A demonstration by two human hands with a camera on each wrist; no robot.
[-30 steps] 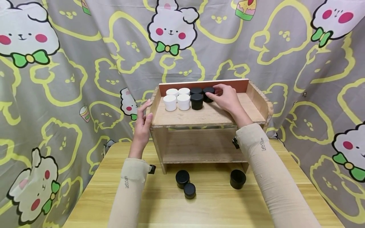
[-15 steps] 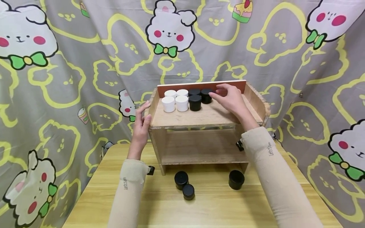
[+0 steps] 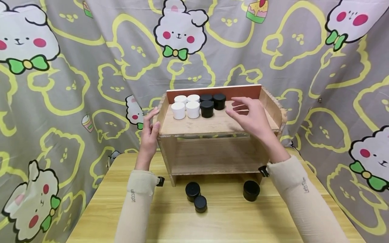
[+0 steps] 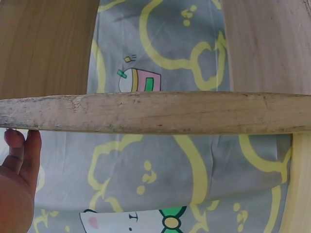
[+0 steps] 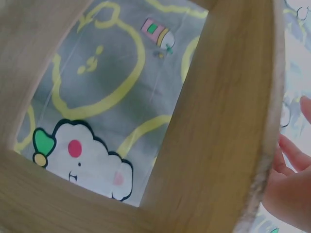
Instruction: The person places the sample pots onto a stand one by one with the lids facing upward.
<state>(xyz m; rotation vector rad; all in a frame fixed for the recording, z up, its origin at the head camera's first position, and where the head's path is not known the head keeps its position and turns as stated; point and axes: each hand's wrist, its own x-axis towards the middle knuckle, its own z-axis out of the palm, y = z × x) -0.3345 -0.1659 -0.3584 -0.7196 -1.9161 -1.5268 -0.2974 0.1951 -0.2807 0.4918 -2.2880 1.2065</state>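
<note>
Black jars (image 3: 219, 102), three of them, stand beside four white jars (image 3: 192, 110) on top of a wooden shelf (image 3: 194, 127). Just right of them I see the right hand (image 3: 251, 117), thumb and fingers spread apart. The left hand (image 3: 148, 134) rests, thumb apart, against the shelf's left side. Three black pots (image 3: 251, 191) sit on the table (image 3: 234, 222).

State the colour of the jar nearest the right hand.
That jar is plain black; it shows best in the head view.
</note>
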